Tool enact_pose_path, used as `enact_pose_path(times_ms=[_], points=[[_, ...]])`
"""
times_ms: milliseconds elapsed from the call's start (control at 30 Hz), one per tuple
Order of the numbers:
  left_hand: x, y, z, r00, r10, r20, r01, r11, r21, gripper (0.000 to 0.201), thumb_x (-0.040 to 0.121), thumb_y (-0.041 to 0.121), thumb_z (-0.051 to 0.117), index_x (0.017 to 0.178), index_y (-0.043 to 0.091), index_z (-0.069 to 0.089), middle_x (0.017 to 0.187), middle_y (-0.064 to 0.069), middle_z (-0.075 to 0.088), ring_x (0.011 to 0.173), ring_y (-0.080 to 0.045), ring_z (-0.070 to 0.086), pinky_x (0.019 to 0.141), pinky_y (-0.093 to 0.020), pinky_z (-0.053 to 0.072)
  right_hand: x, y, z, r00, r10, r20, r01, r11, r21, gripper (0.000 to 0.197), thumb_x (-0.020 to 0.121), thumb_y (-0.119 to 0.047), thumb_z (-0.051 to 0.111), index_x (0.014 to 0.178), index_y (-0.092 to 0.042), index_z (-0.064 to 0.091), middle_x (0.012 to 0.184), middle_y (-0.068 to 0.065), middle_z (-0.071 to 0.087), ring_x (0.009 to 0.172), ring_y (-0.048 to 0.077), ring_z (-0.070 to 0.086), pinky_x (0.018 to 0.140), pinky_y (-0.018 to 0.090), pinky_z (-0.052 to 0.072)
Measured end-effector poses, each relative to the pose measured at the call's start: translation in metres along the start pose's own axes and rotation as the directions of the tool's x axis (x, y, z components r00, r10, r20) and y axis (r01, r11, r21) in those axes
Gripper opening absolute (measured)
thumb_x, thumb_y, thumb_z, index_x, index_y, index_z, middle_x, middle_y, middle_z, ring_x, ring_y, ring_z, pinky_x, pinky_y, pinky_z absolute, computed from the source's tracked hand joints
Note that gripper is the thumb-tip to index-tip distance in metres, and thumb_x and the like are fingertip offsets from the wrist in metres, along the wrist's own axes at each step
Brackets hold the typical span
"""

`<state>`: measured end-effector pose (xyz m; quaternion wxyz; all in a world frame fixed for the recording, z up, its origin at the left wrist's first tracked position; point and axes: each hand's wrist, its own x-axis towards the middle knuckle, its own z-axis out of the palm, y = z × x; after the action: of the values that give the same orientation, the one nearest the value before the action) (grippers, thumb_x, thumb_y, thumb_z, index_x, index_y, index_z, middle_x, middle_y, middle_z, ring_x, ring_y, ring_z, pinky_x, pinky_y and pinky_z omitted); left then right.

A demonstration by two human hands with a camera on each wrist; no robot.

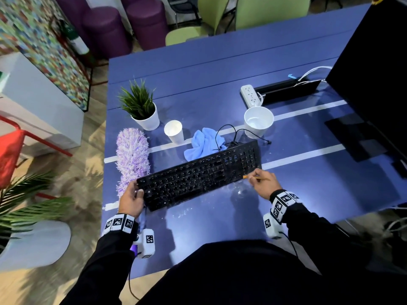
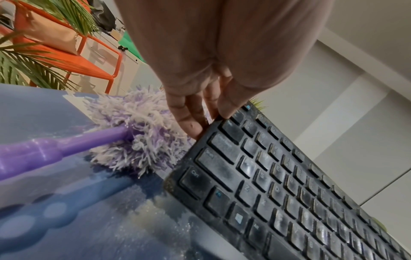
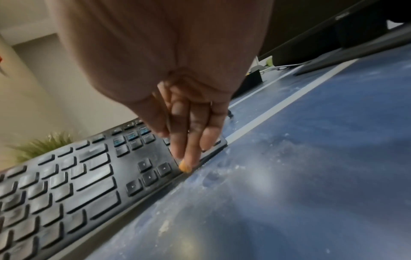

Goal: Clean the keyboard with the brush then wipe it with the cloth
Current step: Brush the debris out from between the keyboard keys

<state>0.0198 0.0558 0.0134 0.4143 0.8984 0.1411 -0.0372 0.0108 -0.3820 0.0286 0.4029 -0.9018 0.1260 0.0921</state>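
A dusty black keyboard (image 1: 198,177) (image 2: 278,184) (image 3: 77,184) lies slantwise on the blue table (image 1: 220,73). My left hand (image 1: 132,197) (image 2: 195,112) grips its left end, thumb on the keys and fingers behind the edge. My right hand (image 1: 262,181) (image 3: 189,132) is at the keyboard's right front corner and pinches a thin stick-like brush (image 1: 262,178); its orange tip (image 3: 185,167) touches the keyboard's edge. A fluffy purple duster (image 1: 132,155) (image 2: 138,130) lies left of the keyboard. A crumpled blue cloth (image 1: 203,142) sits just behind it.
White dust (image 1: 237,190) is scattered in front of the keyboard. Behind stand a potted plant (image 1: 141,106), a paper cup (image 1: 174,130) and a white tub (image 1: 258,122). A power strip (image 1: 251,94) and a black monitor (image 1: 374,84) fill the right.
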Motion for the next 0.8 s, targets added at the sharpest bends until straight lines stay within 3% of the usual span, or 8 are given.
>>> enact_pose_path(times_ms=[100, 233, 333, 433, 500, 567, 700, 800], points=[[0.0, -0.003, 0.0, 1.0, 0.002, 0.008, -0.002, 1.0, -0.023, 0.029, 0.096, 0.002, 0.048, 0.122, 0.013, 0.052, 0.11, -0.016, 0.067, 0.1, -0.032, 0.063, 0.094, -0.042, 0.045, 0.0, 0.008, -0.003, 0.984, -0.032, -0.175, 0.045, 0.996, 0.071, 0.011, 0.09, -0.015, 0.058, 0.083, -0.023, 0.063, 0.081, -0.01, 0.071, 0.086, 0.025, 0.068, 0.091, 0.04, 0.049], [-0.004, 0.002, 0.001, 1.0, -0.021, 0.008, 0.021, 0.999, -0.033, 0.029, 0.096, 0.0, 0.047, 0.123, 0.009, 0.052, 0.108, -0.015, 0.065, 0.094, -0.028, 0.061, 0.089, -0.037, 0.044, 0.005, 0.018, -0.016, 0.977, 0.054, -0.204, -0.035, 0.994, 0.1, 0.009, 0.091, -0.012, 0.059, 0.085, -0.016, 0.064, 0.087, 0.009, 0.074, 0.085, 0.023, 0.067, 0.072, 0.018, 0.04], [-0.008, 0.011, -0.001, 1.0, -0.013, -0.001, 0.013, 0.999, -0.042, 0.028, 0.096, -0.002, 0.047, 0.123, 0.006, 0.052, 0.106, -0.015, 0.064, 0.094, -0.031, 0.062, 0.088, -0.038, 0.045, 0.01, 0.023, -0.026, 0.986, 0.104, -0.131, -0.095, 0.993, 0.069, 0.012, 0.089, -0.013, 0.06, 0.078, -0.018, 0.062, 0.089, 0.004, 0.073, 0.093, 0.02, 0.066, 0.078, 0.014, 0.038], [-0.007, 0.014, -0.001, 0.999, -0.039, -0.012, 0.038, 0.998, -0.056, 0.029, 0.096, -0.002, 0.047, 0.124, 0.006, 0.051, 0.107, -0.015, 0.063, 0.09, -0.03, 0.06, 0.089, -0.043, 0.047, 0.014, 0.019, -0.034, 0.981, 0.064, -0.181, -0.044, 0.993, 0.11, 0.011, 0.091, -0.014, 0.061, 0.081, -0.017, 0.064, 0.088, -0.005, 0.069, 0.084, 0.009, 0.06, 0.073, 0.003, 0.036], [-0.008, 0.014, -0.001, 0.998, -0.055, -0.013, 0.054, 0.996, -0.077, 0.03, 0.096, -0.001, 0.047, 0.124, 0.009, 0.05, 0.107, -0.012, 0.063, 0.093, -0.037, 0.062, 0.089, -0.047, 0.048, 0.02, 0.023, -0.032, 0.985, 0.131, -0.116, -0.119, 0.988, 0.099, 0.015, 0.089, -0.012, 0.06, 0.076, -0.016, 0.065, 0.084, -0.003, 0.068, 0.082, 0.012, 0.059, 0.08, 0.01, 0.04], [-0.008, 0.013, 0.0, 0.998, -0.065, 0.007, 0.065, 0.989, -0.132, 0.029, 0.097, -0.002, 0.045, 0.121, 0.013, 0.051, 0.105, -0.01, 0.061, 0.097, -0.042, 0.062, 0.089, -0.05, 0.048, 0.026, 0.032, -0.029, 0.976, 0.195, -0.097, -0.183, 0.976, 0.118, 0.017, 0.086, -0.012, 0.06, 0.071, -0.016, 0.065, 0.083, 0.004, 0.071, 0.083, 0.021, 0.064, 0.088, 0.024, 0.05], [-0.007, 0.007, 0.005, 0.992, -0.106, 0.069, 0.122, 0.944, -0.306, 0.038, 0.098, -0.006, 0.04, 0.132, 0.008, 0.049, 0.121, -0.013, 0.061, 0.11, -0.027, 0.056, 0.105, -0.051, 0.04, 0.027, 0.028, -0.041, 0.93, 0.101, -0.353, -0.067, 0.992, 0.107, 0.006, 0.09, -0.019, 0.059, 0.089, -0.019, 0.065, 0.104, 0.005, 0.075, 0.096, 0.026, 0.068, 0.088, 0.031, 0.049], [-0.004, -0.003, 0.012, 0.979, -0.155, 0.133, 0.194, 0.909, -0.369, 0.042, 0.099, -0.006, 0.038, 0.133, 0.015, 0.052, 0.129, -0.012, 0.059, 0.119, -0.029, 0.053, 0.111, -0.052, 0.034, 0.027, 0.039, -0.052, 0.938, 0.007, -0.346, -0.005, 1.0, 0.005, 0.017, 0.09, -0.014, 0.058, 0.106, -0.017, 0.063, 0.109, 0.011, 0.072, 0.097, 0.032, 0.067, 0.087, 0.037, 0.05]])
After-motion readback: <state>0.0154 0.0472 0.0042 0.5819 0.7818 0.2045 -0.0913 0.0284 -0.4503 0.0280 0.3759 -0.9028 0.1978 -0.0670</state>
